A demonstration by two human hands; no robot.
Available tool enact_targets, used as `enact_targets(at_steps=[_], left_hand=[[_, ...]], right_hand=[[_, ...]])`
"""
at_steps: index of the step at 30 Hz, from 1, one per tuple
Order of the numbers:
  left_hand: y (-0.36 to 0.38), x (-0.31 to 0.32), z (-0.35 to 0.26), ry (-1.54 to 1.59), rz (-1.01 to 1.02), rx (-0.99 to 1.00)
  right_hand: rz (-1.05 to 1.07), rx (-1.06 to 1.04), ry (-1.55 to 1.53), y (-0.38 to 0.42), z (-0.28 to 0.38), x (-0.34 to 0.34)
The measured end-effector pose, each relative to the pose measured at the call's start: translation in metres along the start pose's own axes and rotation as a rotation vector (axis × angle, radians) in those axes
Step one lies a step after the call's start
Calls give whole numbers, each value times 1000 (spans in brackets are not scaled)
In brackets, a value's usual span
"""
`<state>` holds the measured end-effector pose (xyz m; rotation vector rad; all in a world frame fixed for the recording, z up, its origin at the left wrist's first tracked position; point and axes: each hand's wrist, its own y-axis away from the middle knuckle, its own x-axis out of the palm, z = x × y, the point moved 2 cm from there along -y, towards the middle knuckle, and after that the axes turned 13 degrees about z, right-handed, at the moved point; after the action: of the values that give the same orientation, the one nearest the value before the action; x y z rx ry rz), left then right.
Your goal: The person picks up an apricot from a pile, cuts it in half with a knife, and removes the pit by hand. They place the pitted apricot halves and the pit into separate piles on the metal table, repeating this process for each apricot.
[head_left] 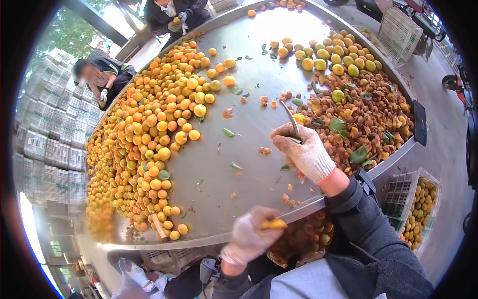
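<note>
My right hand (304,153), in a pale work glove with a red cuff edge, is closed around a knife with a curved metal blade (290,117) pointing up and away. It hovers over the metal table beside a heap of brown pits and scraps (368,117). My left hand (250,235), gloved too and blurred, is lower, near the table's front edge. Its fingers grip a yellow-orange apricot piece (273,224). Below it, partly hidden by my arms, is a container of brownish fruit pieces (311,239).
Whole apricots (144,129) cover the left of the metal table (214,169); greener ones (343,52) lie at far right. A crate of apricots (420,212) stands right. Two people (174,17) work across the table; another person's gloved hand (137,276) shows lower left. Crates (55,134) are stacked behind.
</note>
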<state>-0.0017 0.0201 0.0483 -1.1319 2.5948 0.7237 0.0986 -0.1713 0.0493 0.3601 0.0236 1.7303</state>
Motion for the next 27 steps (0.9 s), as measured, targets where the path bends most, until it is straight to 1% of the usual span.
enact_targets(at_steps=[1, 2, 3, 4, 6, 7, 8, 9, 10, 11, 13, 14, 15, 17, 18, 20, 21, 22, 23, 24, 25, 26, 27], left_hand=[[1, 2, -6, -108, 117, 104], [-2, -3, -9, -271, 167, 251], [-6, -16, -3, -231, 14, 232], [-10, -32, 9, -190, -135, 214], [-38, -83, 67, 522, -541, -35], [-57, -118, 88, 945, -728, 208], [-69, -144, 106, 402, -891, -73], [-86, -173, 133, 349, -968, -24], [-105, -206, 180, 295, -1041, 30], [-117, -237, 219, -292, -1085, -182], [-134, -249, 203, -452, -990, -481], [-141, -250, 203, -535, -937, -506], [-145, -254, 205, -585, -845, -521], [-148, -257, 207, -675, -817, -475], [-145, -254, 197, -678, -816, -478], [-135, -229, 175, 192, -720, -363], [-128, -216, 177, 508, -730, -183], [-117, -198, 169, 848, -663, -51], [-104, -181, 158, 1006, -549, 154], [-93, -166, 157, 1130, -435, 275], [-88, -151, 144, 1137, -438, 277], [-81, -132, 121, 1267, -399, 351], [-77, -114, 104, 1396, -357, 427]], right_hand=[[9, -3, -4, -4, -1, -1], [-2, -32, -31, -8, -4, -4], [-12, -60, -59, -12, -5, -5], [-5, -25, -102, -13, -1, -6], [-19, 8, -166, -17, 7, -11], [-32, 38, -225, -21, 6, -14], [-10, 15, -278, -26, 2, -22], [21, -58, -442, -29, -3, -27], [-30, 16, -588, -30, -6, -23], [-84, 92, -734, -27, -11, -18], [154, 307, -248, -22, -30, -12], [218, 415, -40, -15, -31, -6], [202, 386, -72, -16, -37, 5], [196, 307, -92, -21, -30, 8], [198, 309, -95, -25, -27, 8], [138, 257, -74, -31, -19, 7], [146, 254, -72, -31, -19, 8], [173, 277, -15, -30, -21, 9], [196, 300, 43, -29, -24, 10], [196, 300, 48, -27, -32, 12], [224, 200, 99, -25, -41, 17], [252, 102, 148, -23, -46, 21], [255, 108, 153, -20, -43, 24]])
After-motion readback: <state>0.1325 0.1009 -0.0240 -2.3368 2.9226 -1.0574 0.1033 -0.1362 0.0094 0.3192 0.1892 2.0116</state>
